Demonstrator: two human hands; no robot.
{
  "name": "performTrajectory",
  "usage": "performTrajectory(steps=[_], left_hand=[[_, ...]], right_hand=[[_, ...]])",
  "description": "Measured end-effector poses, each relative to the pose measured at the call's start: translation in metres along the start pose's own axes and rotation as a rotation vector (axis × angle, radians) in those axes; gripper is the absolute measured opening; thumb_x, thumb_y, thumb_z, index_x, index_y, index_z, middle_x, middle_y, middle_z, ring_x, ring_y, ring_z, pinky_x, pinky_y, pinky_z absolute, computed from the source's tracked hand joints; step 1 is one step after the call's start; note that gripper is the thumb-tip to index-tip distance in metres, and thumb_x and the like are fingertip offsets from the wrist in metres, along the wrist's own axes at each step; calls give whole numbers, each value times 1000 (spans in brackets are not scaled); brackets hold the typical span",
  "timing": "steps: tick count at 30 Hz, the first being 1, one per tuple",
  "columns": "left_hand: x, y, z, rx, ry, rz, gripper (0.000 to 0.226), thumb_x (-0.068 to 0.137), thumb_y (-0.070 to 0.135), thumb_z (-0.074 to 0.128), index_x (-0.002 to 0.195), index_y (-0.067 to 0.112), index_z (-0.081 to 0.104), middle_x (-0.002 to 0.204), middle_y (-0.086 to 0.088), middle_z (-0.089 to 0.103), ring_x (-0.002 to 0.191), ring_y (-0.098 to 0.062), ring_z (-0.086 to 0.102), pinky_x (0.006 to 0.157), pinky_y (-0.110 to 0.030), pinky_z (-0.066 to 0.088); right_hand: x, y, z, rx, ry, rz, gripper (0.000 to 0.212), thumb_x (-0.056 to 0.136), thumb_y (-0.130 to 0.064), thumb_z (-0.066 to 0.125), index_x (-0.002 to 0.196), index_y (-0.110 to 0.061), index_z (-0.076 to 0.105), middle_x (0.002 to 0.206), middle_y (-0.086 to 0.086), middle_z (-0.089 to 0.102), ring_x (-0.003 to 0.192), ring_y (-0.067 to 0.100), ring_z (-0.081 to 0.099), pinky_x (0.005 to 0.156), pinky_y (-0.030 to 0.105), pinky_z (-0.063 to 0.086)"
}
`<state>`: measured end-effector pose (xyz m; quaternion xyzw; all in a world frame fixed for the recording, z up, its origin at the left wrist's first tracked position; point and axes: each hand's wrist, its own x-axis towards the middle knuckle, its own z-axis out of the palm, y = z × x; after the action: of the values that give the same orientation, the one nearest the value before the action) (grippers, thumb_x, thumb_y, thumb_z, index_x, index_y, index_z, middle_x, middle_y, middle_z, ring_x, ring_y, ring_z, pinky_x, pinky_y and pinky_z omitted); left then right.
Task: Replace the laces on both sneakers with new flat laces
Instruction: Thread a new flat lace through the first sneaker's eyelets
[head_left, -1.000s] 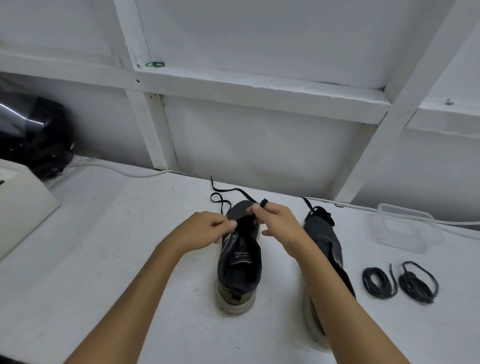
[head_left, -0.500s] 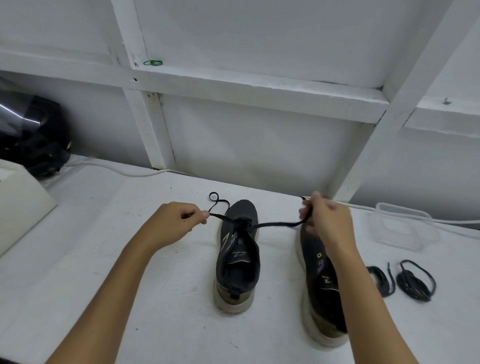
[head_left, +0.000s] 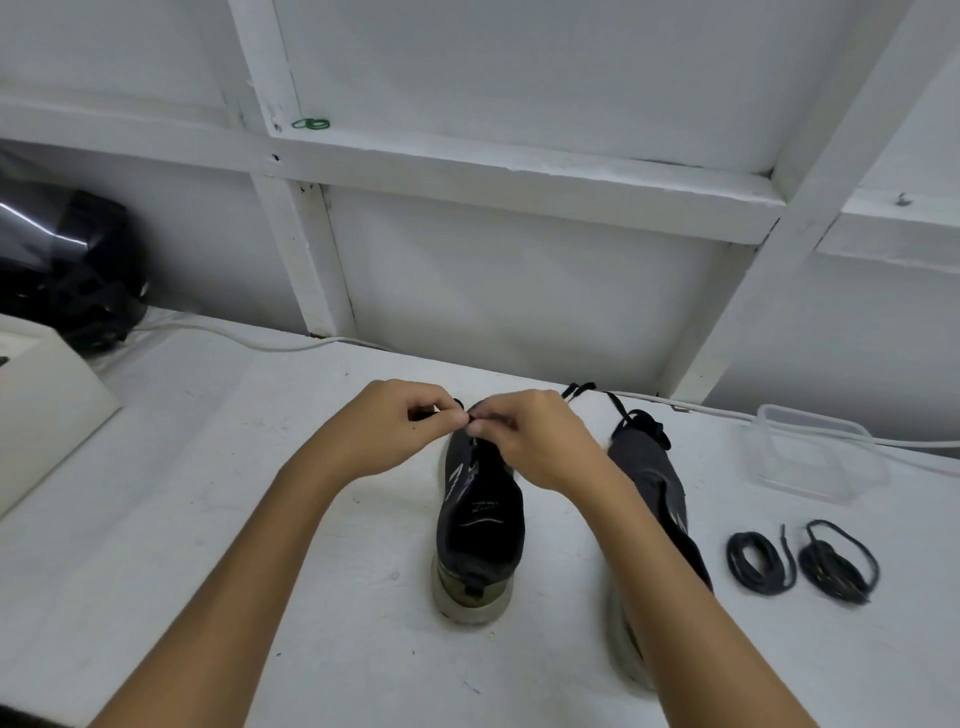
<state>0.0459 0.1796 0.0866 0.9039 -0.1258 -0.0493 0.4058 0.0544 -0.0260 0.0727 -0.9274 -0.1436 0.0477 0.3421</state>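
White framed wall (head_left: 519, 291), white table (head_left: 208, 519).

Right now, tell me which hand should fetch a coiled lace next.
Right hand. The coiled laces lie on the table's right side, beyond the right sneaker; the left hand would have to cross both sneakers. Both hands currently pinch the lace, so it must release first.

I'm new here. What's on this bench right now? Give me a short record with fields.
Left hand: pinches the black lace over the toe of the middle sneaker
Right hand: pinches the same lace, fingertips meeting the left hand's
Second sneaker: to the right, partly behind the right forearm, lace bunched at its toe
Coiled laces: two black bundles, right of the sneakers
Clear container: beyond the coils
Table: white
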Motion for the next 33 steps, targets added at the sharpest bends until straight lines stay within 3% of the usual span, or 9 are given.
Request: performTrajectory(steps=[6, 8, 10, 13, 15, 17, 21, 24, 33], left_hand=[[-10, -20, -29, 99, 28, -125, 18, 93, 51, 60, 81, 43, 71, 73, 14, 64, 60, -2, 53, 59, -24, 41], [-12, -22, -31, 97, 32, -124, 16, 94, 49, 60, 83, 45, 71, 75, 12, 64, 63, -4, 55, 62, -26, 43], [-11, -19, -27, 86, 29, -99, 15, 94, 49, 60, 84, 44, 71, 75, 9, 64, 59, -4, 50, 62, -27, 42], [-7, -4, -18, 51, 14, -29, 15, 93, 48, 62, 84, 42, 72, 74, 6, 64, 59, -5, 50, 62, -29, 42], [-4, 5, -14, 31, 2, 10, 16, 93, 48, 61, 86, 41, 73, 76, 3, 66, 66, -14, 56, 64, -37, 46], [-3, 9, -14, 27, 6, 12, 16, 93, 50, 61, 87, 41, 73, 78, 3, 67, 73, -19, 59, 67, -41, 49], [-5, -2, -23, 84, -2, -72, 16, 94, 50, 59, 85, 43, 71, 76, 19, 66, 64, 2, 58, 58, -25, 40], [-12, -20, -31, 162, -33, -161, 21, 97, 47, 55, 84, 43, 71, 74, 21, 65, 58, 5, 54, 54, -19, 38], [-25, -58, -29, 250, -92, -320, 20, 101, 35, 55, 88, 39, 70, 80, 16, 70, 66, 0, 56, 59, -19, 37]], right_hand=[[6, 42, -12, -125, 220, 419, 14, 98, -23, 55, 100, -20, 68, 102, 6, 70, 92, 28, 59, 72, 33, 42], [2, 47, -12, -151, 119, 367, 22, 97, -23, 60, 118, -23, 67, 121, 2, 66, 108, 27, 61, 85, 34, 47], [-1, 39, -8, -55, 31, 194, 50, 94, -26, 68, 141, -34, 54, 138, -9, 56, 106, 13, 62, 93, 30, 47], [2, 15, -1, 106, -44, -39, 41, 90, -32, 73, 128, -46, 63, 115, -24, 64, 80, -2, 59, 71, 9, 44], [7, 4, 1, 156, -34, -74, 13, 94, -30, 69, 95, -42, 73, 82, -18, 68, 66, 0, 55, 62, 14, 40], [12, 2, -1, 136, 12, -73, 23, 98, -27, 61, 79, -39, 63, 67, -13, 63, 59, 0, 53, 58, 19, 37], [18, 13, -15, 91, 215, 51, 13, 101, -24, 51, 91, -28, 58, 76, -6, 65, 68, 17, 59, 64, 32, 46], [23, 35, -30, 83, 369, 234, 15, 100, -22, 48, 99, -15, 62, 83, 2, 66, 81, 27, 60, 71, 35, 46], [28, 69, -34, -25, 390, 494, 13, 99, -23, 48, 96, -19, 61, 92, 4, 65, 83, 27, 57, 66, 31, 38]])
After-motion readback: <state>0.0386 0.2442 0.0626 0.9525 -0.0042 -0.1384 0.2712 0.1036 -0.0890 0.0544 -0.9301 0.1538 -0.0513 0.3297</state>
